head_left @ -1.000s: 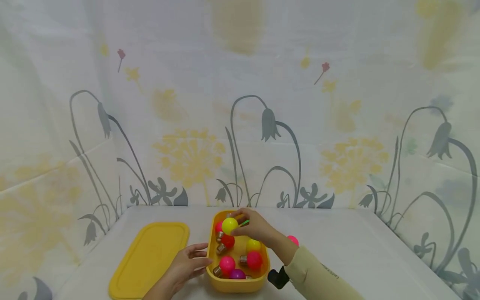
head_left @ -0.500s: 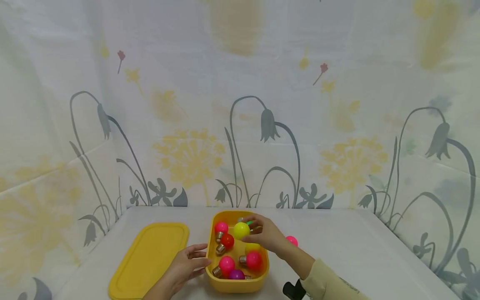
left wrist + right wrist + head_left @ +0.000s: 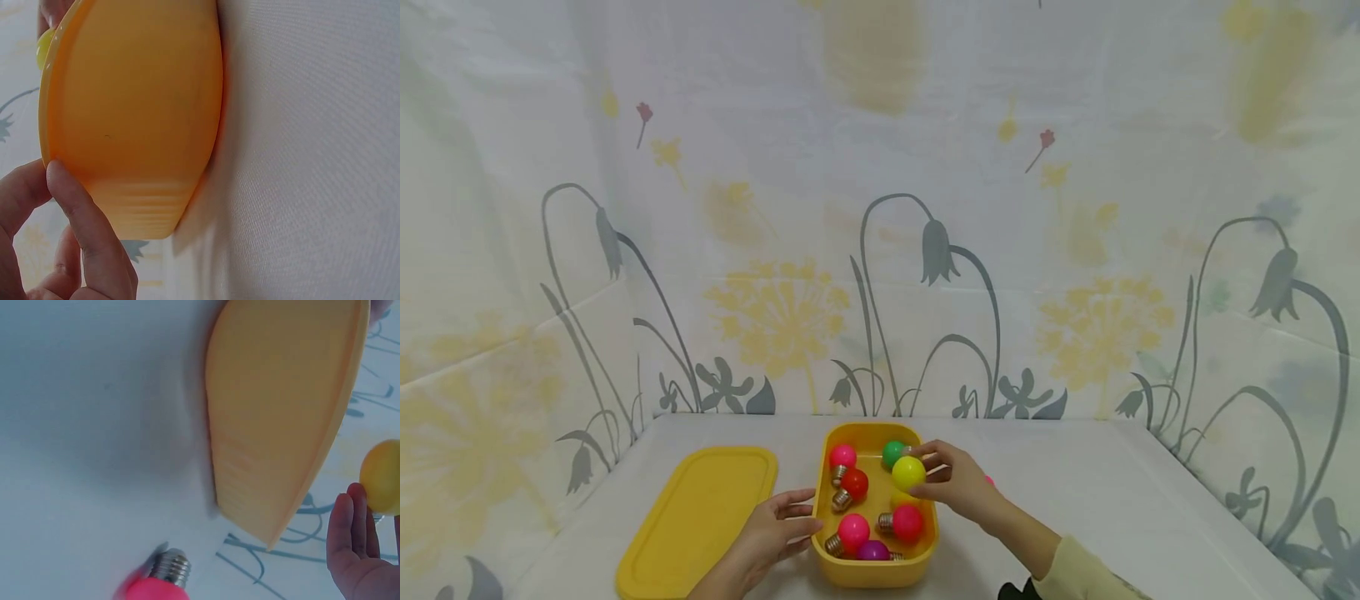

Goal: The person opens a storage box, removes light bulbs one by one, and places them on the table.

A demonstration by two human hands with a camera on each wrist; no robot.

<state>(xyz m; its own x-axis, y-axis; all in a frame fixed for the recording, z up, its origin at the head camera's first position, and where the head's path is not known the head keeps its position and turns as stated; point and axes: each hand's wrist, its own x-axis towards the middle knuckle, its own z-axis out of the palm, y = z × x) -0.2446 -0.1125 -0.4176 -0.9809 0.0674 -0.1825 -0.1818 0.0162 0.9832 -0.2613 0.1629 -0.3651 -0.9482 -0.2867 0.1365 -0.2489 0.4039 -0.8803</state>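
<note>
In the head view, a yellow plastic box [image 3: 872,573] holds several coloured light bulbs, among them a green bulb [image 3: 893,454], a red bulb [image 3: 854,483] and a purple bulb [image 3: 873,550]. My left hand [image 3: 769,529] pinches the box's left rim with thumb and finger; the left wrist view shows the fingertips [image 3: 57,170] against the rim. Above the box's right side my right hand [image 3: 958,482] holds a yellow bulb [image 3: 909,473] by its globe, between thumb and fingers. Another yellow bulb [image 3: 901,498] shows partly below it.
A flat yellow lid [image 3: 700,521] lies on the table left of the box. On the table to the right lies a pink bulb [image 3: 156,590], mostly hidden behind my right hand in the head view. A flower-printed curtain [image 3: 790,208] hangs behind the white table [image 3: 1120,492].
My right hand has moved the yellow bulb from the box's far left toward its right side, uncovering the green bulb. My left hand has stayed at the rim.
</note>
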